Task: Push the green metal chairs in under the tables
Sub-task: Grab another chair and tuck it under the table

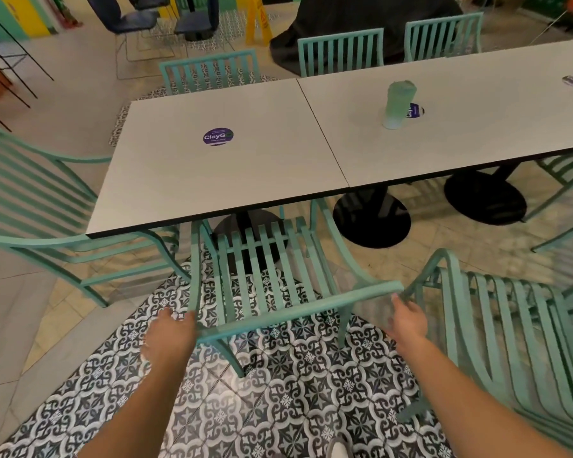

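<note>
A green metal chair (272, 279) stands in front of me, its seat partly under the near edge of the white table (166, 180). My left hand (171, 328) holds the left end of the chair's top back rail, thumb against the rail. At the right end of that rail my right hand (409, 320) is blurred, fingers stretched out; I cannot see whether it touches. A second green chair (510, 325) stands pulled out at my right, close to my right forearm. A third green chair (40, 206) sits angled at the table's left end.
A second white table (477, 127) joins the first and carries a green cup (398, 104). Three more green chairs (341, 51) line the far side. Black round table bases (371, 223) stand on the floor. A yellow floor sign (258, 21) and dark blue chairs (136, 18) stand behind.
</note>
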A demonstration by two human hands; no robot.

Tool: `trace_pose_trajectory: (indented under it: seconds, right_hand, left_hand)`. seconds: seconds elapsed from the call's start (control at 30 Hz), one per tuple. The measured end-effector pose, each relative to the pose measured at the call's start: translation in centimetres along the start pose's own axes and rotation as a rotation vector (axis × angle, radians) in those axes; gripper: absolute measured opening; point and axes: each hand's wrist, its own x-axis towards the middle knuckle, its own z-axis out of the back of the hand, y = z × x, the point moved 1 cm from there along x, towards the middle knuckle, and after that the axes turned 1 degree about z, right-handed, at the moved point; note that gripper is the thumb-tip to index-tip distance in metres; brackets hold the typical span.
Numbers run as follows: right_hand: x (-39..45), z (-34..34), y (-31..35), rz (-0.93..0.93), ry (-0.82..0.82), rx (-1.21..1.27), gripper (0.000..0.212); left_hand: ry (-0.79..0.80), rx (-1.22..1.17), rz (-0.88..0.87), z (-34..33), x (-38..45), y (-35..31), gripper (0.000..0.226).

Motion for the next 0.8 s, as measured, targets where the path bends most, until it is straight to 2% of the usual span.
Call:
trace_pose_trajectory:
  seconds: [0.07,0.17,0.27,0.4,0.53,0.63,0.8]
  right_hand:
    - [-1.1,2.1,-1.1,0.166,-0.008,-0.219,0.039]
    - [-3.0,6.3,-2.5,0.337,-0.03,-0.482,0.052]
    - [-4.3,11.7,-3.0,0.502,-0.066,-0.675,0.056]
    - [-5.4,19.8,-4.1,0.599,-0.09,-0.831,0.056]
    - [-6.3,28.2,-6.1,0.601,-0.184,-0.936,0.059]
    - [-6.7,34.6,-8.7,0.553,-0.259,-0.919,0.059]
    - [-4.7,43.7,-13.8,0.521,-0.299,-0.923,0.075]
  left_hand:
    - [-0.01,0.175,-0.282,-0.6,-0.8,-2.2,0.053]
    - [0.057,0.28,-0.636,-1.6,-4.2,-6.3,0.051]
    - [0.132,0.392,-0.981,-3.8,-9.1,-10.3,0.052]
    - [0.216,0.489,-1.358,-7.0,-16.6,-14.5,0.052]
    - [0.271,0.514,-1.595,-9.3,-25.7,-16.9,0.054]
    - [0.339,0.546,-1.76,-11.0,-32.8,-18.1,0.052]
    - [0.429,0.619,-1.9,-15.9,-43.6,-19.2,0.056]
